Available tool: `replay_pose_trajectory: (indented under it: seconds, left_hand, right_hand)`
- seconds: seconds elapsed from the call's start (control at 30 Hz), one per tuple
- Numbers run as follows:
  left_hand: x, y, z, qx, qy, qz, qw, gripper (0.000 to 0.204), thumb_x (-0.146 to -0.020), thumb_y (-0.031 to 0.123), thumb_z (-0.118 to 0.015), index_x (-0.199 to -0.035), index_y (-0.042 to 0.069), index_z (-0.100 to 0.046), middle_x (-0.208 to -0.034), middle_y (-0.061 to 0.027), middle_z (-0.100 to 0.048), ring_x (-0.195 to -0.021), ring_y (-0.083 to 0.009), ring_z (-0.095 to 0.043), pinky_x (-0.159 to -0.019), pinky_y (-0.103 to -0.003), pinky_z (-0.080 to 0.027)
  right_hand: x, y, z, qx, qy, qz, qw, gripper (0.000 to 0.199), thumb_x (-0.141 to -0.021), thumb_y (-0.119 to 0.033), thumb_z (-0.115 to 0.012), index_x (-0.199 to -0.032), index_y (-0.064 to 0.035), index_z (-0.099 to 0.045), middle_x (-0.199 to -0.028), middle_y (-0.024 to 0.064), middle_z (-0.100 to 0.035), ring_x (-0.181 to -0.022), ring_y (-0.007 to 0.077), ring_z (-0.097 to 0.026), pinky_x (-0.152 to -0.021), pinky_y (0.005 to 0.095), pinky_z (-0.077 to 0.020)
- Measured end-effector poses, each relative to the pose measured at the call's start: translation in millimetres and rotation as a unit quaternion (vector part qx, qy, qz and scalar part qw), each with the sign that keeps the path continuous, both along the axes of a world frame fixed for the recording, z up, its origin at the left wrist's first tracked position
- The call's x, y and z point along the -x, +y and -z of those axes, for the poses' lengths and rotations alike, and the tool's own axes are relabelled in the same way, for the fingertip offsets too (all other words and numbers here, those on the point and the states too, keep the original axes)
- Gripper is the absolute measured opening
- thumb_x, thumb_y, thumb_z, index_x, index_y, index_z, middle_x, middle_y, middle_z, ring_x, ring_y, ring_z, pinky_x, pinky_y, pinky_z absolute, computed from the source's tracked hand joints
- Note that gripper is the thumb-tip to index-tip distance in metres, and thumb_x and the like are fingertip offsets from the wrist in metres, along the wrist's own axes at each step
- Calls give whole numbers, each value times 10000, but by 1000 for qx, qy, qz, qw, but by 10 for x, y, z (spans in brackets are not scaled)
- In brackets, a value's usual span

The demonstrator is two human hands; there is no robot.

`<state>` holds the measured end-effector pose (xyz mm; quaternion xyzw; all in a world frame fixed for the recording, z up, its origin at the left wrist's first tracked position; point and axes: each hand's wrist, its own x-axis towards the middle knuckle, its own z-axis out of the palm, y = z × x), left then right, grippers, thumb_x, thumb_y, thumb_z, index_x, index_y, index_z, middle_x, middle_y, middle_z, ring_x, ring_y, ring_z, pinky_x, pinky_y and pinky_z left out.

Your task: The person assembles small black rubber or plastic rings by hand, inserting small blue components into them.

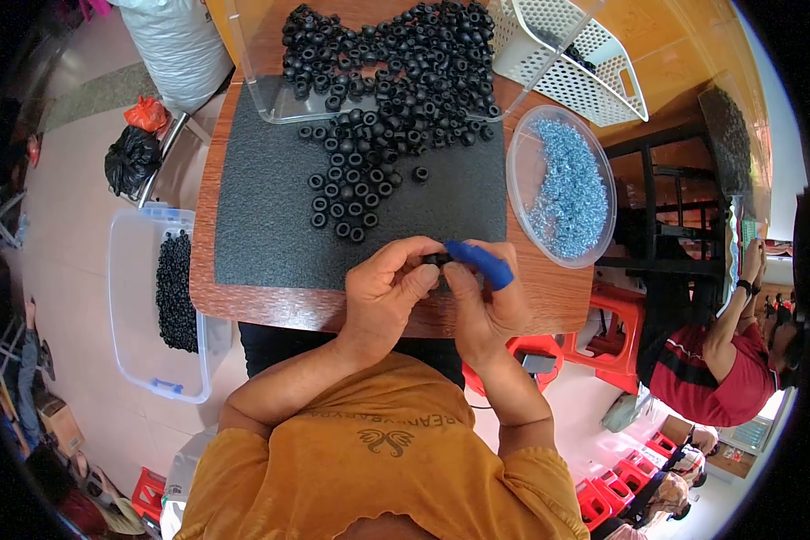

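Note:
At the near edge of a dark grey mat (270, 207), my hands meet with their fingertips close together. My left hand (387, 281) pinches a small black part (436, 258) between thumb and fingers. Touching the same part from the other side is my right hand (489, 297), its fingers closed. A blue cover (481, 262) sits on one finger of my right hand. The fingers hide most of the part. Beyond my hands lie many loose black ring-shaped parts (355, 189), hollow in the middle, spreading from a larger heap (405, 63).
A clear plastic bin (270, 117) surrounds the heap. To the right are a round tub (519, 193) of small light-blue pieces and a white perforated basket (634, 112). A clear box (135, 351) of black parts stands left of the brown table (243, 308). Another person (720, 378) sits at right.

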<state>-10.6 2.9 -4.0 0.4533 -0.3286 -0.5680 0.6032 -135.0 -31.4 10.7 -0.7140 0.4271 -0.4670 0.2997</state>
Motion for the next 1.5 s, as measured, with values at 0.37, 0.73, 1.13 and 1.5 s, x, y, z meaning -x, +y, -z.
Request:
replay_pose_trajectory:
  seconds: [0.37, 0.73, 1.13, 1.5]
  left_hand:
    - [-58, -33, 2, -46, 72, 58, 995, 216, -883, 69, -555, -1079, -21, -572, -875, -41, -608, -746, -73, -562, -636, -201, -473]
    - [-23, -43, -1, -48, 50, 42, 997, 221, -866, 53, -575, -1062, -50, -565, -817, -89, -637, -674, -117, -585, -620, -236, -491]
    - [-51, -85, 29, -53, 78, 63, 994, 196, -884, 120, -577, -1010, -30, -592, -769, -66, -625, -660, -90, -584, -539, -202, -480]
    - [-59, -76, 0, -99, 117, 64, 986, 110, -845, 104, -594, -872, -3, -588, -700, -57, -614, -554, -70, -549, -458, -183, -434]
  right_hand:
    - [-9, 12, -23, 36, 29, 26, 999, 172, -731, 37, -642, -894, -1, -602, -861, 123, -595, -729, 263, -548, -623, 324, -445]
    - [-4, -2, -10, 51, 51, 41, 997, 180, -695, 51, -648, -866, 13, -603, -844, 139, -592, -723, 274, -545, -619, 333, -442]
    - [17, 27, 29, 44, 43, 49, 997, 188, -691, 53, -641, -866, -8, -609, -832, 117, -591, -719, 265, -535, -610, 338, -433]
    - [30, 100, 0, 36, 72, 36, 996, 170, -715, 30, -643, -877, -11, -612, -849, 109, -585, -729, 263, -538, -620, 335, -438]
